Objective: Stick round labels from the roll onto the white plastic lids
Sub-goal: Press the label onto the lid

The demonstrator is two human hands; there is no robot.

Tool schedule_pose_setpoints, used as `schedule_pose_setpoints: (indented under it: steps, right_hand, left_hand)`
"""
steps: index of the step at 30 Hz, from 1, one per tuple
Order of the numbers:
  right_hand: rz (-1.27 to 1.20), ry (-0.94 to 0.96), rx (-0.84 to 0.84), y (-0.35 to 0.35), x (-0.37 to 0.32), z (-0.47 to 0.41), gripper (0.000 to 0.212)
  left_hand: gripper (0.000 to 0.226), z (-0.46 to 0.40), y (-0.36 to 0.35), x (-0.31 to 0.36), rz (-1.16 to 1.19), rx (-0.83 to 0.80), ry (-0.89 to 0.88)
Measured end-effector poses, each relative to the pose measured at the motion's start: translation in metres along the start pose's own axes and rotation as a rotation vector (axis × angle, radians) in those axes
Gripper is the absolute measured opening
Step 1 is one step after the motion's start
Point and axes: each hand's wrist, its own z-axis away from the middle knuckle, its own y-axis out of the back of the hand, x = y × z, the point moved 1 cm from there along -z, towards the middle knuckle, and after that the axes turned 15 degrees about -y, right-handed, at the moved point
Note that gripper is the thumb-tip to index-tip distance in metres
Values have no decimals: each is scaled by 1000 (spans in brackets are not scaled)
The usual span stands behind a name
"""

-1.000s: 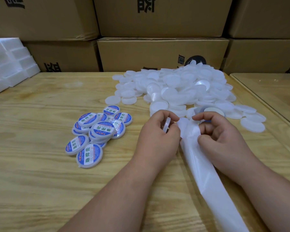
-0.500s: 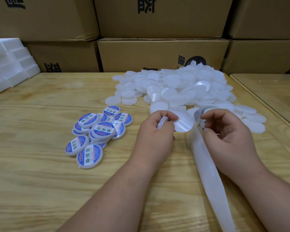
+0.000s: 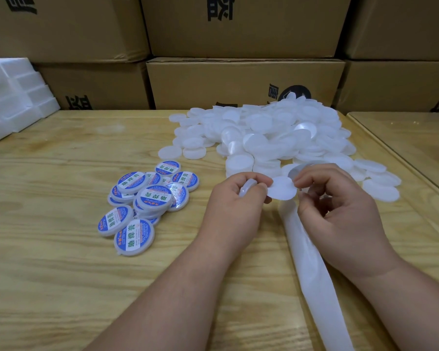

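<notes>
Cardboard boxes stacked along the back, 12 o'clock. Wooden table fills the rest. White foam blocks at 10 o'clock on the table's far left edge. Big pile of plain white lids at 1 o'clock, spilling toward the right. Long white backing strip runs from table centre down to 5 o'clock, passing under the right hand. Cluster of labelled lids, blue-and-white stickers, at 9 o'clock of the hands, well apart from the plain pile. Left hand at centre, fingers curled round one white lid held on edge. Right hand just beside it at 3 o'clock, thumb and forefinger pinching the round label, white side up, its left edge touching the left hand's fingertips.
</notes>
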Motion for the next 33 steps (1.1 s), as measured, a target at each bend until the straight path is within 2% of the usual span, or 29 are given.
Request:
schedule_pose_setpoints:
  steps: [6,9,15,18,21,27,31,33]
  right_hand:
    - [21,-54,-15,-2,-3,1,38]
    - [20,-91,-21,-1,-2,1,42]
    - [-69,-150,33,-1,-1,1,33]
    - [-128,-204,89,0,0,-2,35]
    - [-298,-291,107,2,1,-6,34]
    - [-641,-489,22,7,5,-12,31]
    - [-661,-532,-51,9,7,-15,23]
    - [-640,-552,-106,9,4,-15,27]
  left_hand:
    - [18,-2,2,-1,40,18,0]
    - [18,-1,2,-2,56,-11,-4]
    - [18,0,2,-1,81,-103,-55]
    - [27,1,4,2,211,-125,-82]
    - [23,-2,5,3,370,-92,0]
    - [28,-6,5,-1,399,-35,57]
    - [29,-5,6,0,355,-62,19]
    - [30,-5,4,1,331,-80,23]
